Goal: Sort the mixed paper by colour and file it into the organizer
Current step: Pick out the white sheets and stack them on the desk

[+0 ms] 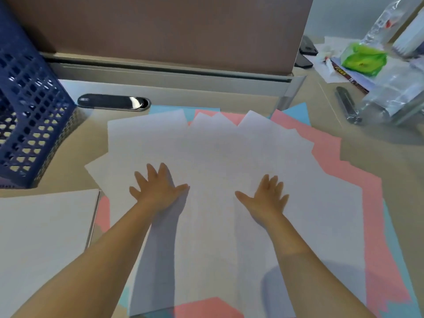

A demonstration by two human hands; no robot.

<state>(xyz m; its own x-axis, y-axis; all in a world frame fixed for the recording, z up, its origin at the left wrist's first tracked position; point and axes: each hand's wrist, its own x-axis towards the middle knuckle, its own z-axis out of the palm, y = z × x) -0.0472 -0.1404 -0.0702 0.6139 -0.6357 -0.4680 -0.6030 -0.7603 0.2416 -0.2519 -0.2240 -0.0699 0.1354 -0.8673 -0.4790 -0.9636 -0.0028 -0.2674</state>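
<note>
A fanned pile of white sheets (220, 152) covers the middle of the desk. Pink sheets (358, 171) and light blue sheets (296, 111) stick out from under it at the back, right and front. My left hand (158, 187) lies flat on the white sheets with fingers spread. My right hand (267, 196) lies flat on them too, a little to the right, fingers spread. The blue mesh organizer (29, 115) stands at the far left of the desk, apart from both hands.
A white board or folder (43, 237) lies at the front left. A black cable grommet (113, 102) sits in the desk behind the pile. A brown partition (160, 31) closes the back. Plastic bags, a green packet (362, 60) and a dark cylinder (346, 104) crowd the right.
</note>
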